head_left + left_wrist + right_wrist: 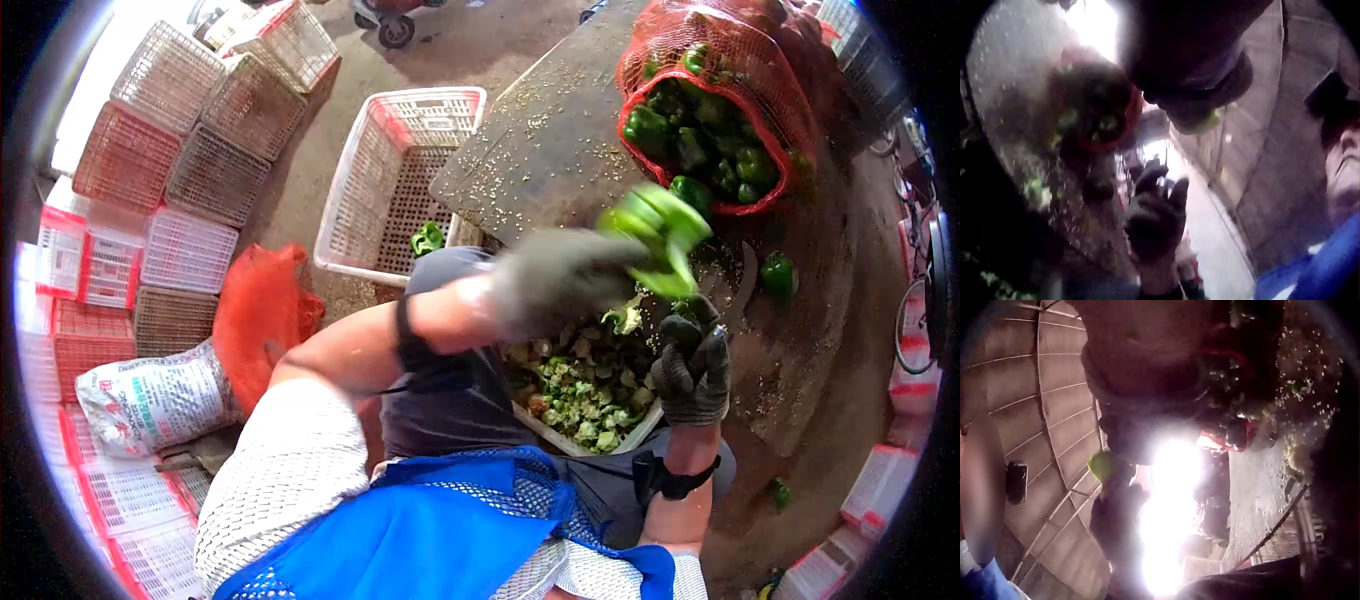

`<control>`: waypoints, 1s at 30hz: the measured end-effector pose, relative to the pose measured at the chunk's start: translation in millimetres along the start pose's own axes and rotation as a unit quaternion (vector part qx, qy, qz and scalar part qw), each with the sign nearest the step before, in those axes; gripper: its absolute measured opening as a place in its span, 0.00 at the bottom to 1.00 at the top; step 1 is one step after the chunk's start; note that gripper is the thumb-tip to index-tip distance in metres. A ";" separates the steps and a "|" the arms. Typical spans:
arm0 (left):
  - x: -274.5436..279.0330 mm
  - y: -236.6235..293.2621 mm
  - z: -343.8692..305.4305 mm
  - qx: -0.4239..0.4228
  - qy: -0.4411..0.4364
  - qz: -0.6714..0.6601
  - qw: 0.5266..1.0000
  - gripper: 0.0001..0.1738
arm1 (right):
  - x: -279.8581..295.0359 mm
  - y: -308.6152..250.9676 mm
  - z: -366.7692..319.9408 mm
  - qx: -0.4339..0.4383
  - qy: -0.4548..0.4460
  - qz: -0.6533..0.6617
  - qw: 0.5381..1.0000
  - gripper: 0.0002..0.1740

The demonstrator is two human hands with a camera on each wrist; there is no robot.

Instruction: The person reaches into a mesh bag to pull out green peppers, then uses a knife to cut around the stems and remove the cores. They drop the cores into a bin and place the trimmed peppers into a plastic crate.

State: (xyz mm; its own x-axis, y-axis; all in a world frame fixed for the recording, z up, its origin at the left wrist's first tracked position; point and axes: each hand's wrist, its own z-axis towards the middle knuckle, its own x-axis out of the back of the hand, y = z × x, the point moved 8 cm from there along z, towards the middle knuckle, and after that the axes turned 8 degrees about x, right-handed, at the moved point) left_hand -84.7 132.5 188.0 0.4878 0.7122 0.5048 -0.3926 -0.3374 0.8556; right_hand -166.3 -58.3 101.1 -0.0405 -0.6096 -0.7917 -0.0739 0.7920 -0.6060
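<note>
Blurred by motion, a bright green pepper point(660, 235) is at the fingertips of the left hand point(570, 280), which grips it in a dark glove. Below and to the right of it is the gloved right hand point(693, 375), fingers bent upward; whether it holds something small cannot be told. In the left wrist view, the right hand point(1157, 222) shows bent fingers with gaps between them. Some green point(1100, 465) shows beside the left hand in the right wrist view. Under the hands, a tub point(575, 448) between the legs holds pale green scraps.
A red mesh sack point(790, 90) of dark green peppers lies on the seed-strewn board point(560, 110). A white crate point(340, 215) with a green piece inside stands behind the left arm. A loose pepper point(778, 274) lies right of the hands. Stacked crates point(190, 245) line the left.
</note>
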 end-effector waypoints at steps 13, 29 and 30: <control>131.2 -303.5 -167.9 0.371 -0.081 0.433 0.817 0.44 | 53.5 -19.0 -10.6 0.024 0.066 -0.053 0.996 0.28; 11.6 -357.4 -456.7 0.439 -0.334 0.389 0.738 0.25 | 81.7 8.4 -14.8 -0.039 0.206 -0.131 0.969 0.19; 8.7 -345.9 -464.9 0.373 -0.392 0.393 0.743 0.28 | 91.5 17.6 -19.7 -0.059 0.244 -0.133 0.959 0.19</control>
State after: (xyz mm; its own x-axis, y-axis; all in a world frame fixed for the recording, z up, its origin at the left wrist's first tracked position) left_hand -307.1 541.7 -157.0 0.7551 -0.3648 0.5448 -0.3977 -0.9154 -0.0617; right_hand -190.9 -100.8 19.5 -0.4634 -0.7559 -0.4626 -0.2577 0.6143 -0.7458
